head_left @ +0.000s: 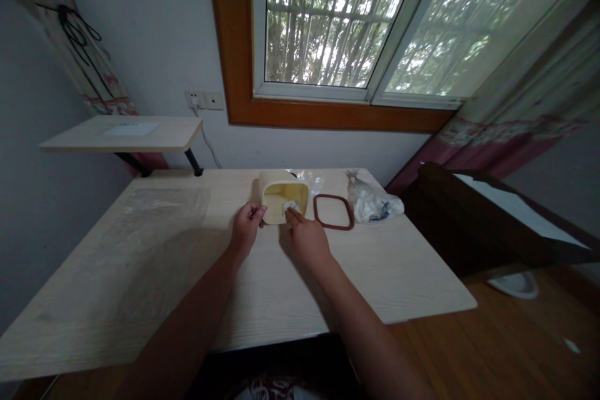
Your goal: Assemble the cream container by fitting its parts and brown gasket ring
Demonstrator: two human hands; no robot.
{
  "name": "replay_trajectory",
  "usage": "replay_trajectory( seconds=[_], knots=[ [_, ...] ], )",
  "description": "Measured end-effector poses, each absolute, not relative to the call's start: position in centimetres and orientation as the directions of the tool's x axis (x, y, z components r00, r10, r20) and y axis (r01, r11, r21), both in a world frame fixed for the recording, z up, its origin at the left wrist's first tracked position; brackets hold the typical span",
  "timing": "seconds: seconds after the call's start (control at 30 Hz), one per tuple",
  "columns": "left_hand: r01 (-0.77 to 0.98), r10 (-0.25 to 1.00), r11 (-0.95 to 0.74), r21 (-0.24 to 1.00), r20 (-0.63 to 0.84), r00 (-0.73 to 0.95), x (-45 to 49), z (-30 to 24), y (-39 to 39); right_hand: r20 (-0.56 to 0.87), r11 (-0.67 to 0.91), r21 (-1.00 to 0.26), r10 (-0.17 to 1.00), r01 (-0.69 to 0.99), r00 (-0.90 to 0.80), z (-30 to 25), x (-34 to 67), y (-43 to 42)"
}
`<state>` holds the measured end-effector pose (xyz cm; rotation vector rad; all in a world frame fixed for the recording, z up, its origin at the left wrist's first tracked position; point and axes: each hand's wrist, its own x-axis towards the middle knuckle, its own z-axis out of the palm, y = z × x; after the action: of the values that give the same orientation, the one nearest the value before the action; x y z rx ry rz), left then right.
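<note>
The left hand and right hand are apart, the right dabbing a cloth inside a plastic box that a hard push could skid into the rubber seal.

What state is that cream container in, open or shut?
Open: the cream container shows an uncovered mouth, the right hand touching a white cloth inside; a brown rubber seal lies beside it.

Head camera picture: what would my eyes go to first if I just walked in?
The bright window at the top grabs you first. Below it, on the pale wooden desk, a right hand touches a white cloth inside a cream plastic container, and a brown rubber ring lies just right of it.
</note>
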<state>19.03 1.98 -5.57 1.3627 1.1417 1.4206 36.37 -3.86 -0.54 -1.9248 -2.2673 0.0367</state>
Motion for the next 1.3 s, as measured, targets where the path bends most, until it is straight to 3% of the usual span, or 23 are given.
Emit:
replay_trajectory(
  seconds=[0.33,0.67,0.97,1.3],
  knots=[
    [0.045,0.972,-0.226,0.973,0.228,-0.048,18.8,-5.6,1.9,0.183,0.299,-0.304,0.95,0.904,-0.253,-1.4,32.6,-4.4],
    [0.026,0.972,-0.23,0.973,0.231,-0.052,19.0,-5.6,1.9,0.09,0.144,-0.181,0.988,0.973,-0.129,-1.1,34.2,-4.4],
    [0.001,0.97,-0.237,0.972,0.236,-0.06,19.0,-5.4,1.9,0.113,0.041,-0.139,0.993,0.989,-0.025,-1.5,34.7,-4.4],
    [0.016,0.974,-0.223,0.975,0.223,-0.049,18.9,-5.5,1.8,0.163,0.247,-0.291,0.965,0.924,-0.206,-1.8,32.9,-5.1]
  ],
)
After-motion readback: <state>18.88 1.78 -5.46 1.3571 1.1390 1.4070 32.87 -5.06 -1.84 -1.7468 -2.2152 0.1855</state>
